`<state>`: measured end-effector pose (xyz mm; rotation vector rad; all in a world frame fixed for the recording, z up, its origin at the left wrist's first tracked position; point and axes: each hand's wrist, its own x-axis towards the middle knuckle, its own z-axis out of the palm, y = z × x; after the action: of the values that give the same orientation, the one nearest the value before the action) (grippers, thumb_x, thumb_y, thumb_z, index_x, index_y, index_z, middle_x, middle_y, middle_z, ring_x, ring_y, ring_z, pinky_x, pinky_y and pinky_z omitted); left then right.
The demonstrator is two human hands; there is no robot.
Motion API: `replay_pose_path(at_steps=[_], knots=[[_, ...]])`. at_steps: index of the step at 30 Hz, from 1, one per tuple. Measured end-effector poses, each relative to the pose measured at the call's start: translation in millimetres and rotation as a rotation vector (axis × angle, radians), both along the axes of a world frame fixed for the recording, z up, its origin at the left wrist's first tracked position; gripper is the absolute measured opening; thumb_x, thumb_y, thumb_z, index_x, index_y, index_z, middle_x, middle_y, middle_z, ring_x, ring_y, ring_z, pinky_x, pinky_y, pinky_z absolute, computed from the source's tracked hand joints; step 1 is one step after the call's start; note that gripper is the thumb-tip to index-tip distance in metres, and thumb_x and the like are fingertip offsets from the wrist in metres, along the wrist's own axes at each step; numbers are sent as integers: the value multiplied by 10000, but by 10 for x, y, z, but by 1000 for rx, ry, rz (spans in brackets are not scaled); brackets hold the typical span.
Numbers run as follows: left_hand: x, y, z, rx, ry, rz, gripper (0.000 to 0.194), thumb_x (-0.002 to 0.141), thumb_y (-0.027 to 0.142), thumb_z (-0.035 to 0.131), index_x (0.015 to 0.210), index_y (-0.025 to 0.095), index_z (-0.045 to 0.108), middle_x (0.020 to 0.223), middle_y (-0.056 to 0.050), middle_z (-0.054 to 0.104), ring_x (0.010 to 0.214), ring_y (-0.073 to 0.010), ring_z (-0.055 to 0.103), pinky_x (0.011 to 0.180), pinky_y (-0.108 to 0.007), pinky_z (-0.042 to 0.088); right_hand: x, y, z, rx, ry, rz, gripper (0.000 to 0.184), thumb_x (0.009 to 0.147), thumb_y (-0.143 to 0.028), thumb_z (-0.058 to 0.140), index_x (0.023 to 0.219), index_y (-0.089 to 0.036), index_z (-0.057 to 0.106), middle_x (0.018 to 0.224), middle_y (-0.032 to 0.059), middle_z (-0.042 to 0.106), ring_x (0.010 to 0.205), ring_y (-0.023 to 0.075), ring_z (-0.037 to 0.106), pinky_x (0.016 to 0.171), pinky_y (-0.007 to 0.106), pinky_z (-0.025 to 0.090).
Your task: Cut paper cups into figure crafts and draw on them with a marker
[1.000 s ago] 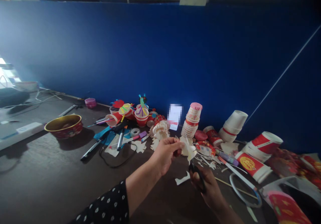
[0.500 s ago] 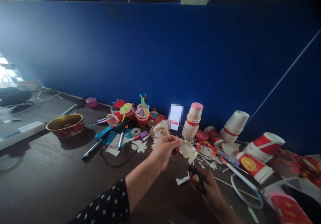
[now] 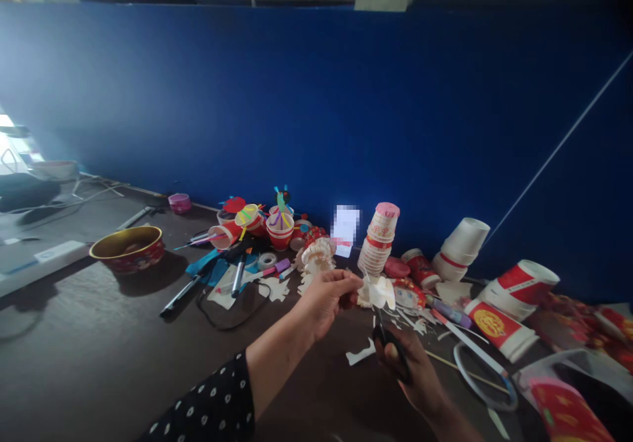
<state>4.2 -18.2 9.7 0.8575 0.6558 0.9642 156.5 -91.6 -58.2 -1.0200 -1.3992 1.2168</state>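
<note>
My left hand [image 3: 330, 299] pinches a small white paper cutout [image 3: 382, 293] at its left edge, with fingers closed on it. Just below and to the right, my right hand [image 3: 408, 363] is wrapped around the black handles of a pair of scissors [image 3: 383, 331]. The scissors' blades point up at the cutout's lower side; whether they touch it I cannot tell. Narrow white paper scraps [image 3: 418, 320] lie to the right of the cutout. One larger scrap [image 3: 361, 352] rests on the table left of the scissors.
Stacked paper cups [image 3: 378, 241] stand behind my hands. More cups [image 3: 502, 326] lie at the right beside a roll of tape [image 3: 457, 376]. Decorated cups [image 3: 281, 227], markers [image 3: 239, 274] and a gold-rimmed bowl [image 3: 127, 257] are to the left. A blue partition [image 3: 297, 99] closes off the back.
The paper cutout has turned in my left fingers and shifted slightly right. The scissors in my right hand have moved a little down and right, and their blades show more clearly.
</note>
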Motion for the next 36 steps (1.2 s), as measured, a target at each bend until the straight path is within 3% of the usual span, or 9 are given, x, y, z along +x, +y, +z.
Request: replay_pose_path(at_steps=[7,19,25,32,36], knots=[[-26,50,3,90,75,6,200,520,247,707,549,113,561,449,38,473,415,-42,396,449,-194,241,-10,-19,26,-27,-30,16,470,679,-621,515,575,-171,428,490,-59,300,445,57,228,404,211,162],[37,-29,-30,54,66,23,183,563,238,681,557,124,538,446,32,490,422,-49,413,459,-191,257,17,-13,-12,22,-54,-19,472,698,-613,498,568,-167,414,513,-57,273,463,60,204,422,222,147],[45,-63,-33,49,68,-15,160,559,219,674,562,120,548,540,-5,568,452,-54,443,475,-193,284,-3,-9,24,36,-40,-23,474,691,-623,494,570,-171,419,520,-54,273,484,70,208,433,225,160],[10,2,-7,152,95,36,168,576,238,667,551,114,556,504,11,536,438,-44,412,467,-189,283,-25,-15,51,-27,-22,23,486,669,-640,500,559,-179,393,492,-65,267,449,59,196,407,215,146],[20,-1,-9,103,97,34,195,553,251,688,548,119,545,518,8,541,443,-47,422,466,-192,292,-18,-15,29,-27,-25,29,484,681,-636,490,559,-180,386,493,-67,260,448,57,191,406,214,144]])
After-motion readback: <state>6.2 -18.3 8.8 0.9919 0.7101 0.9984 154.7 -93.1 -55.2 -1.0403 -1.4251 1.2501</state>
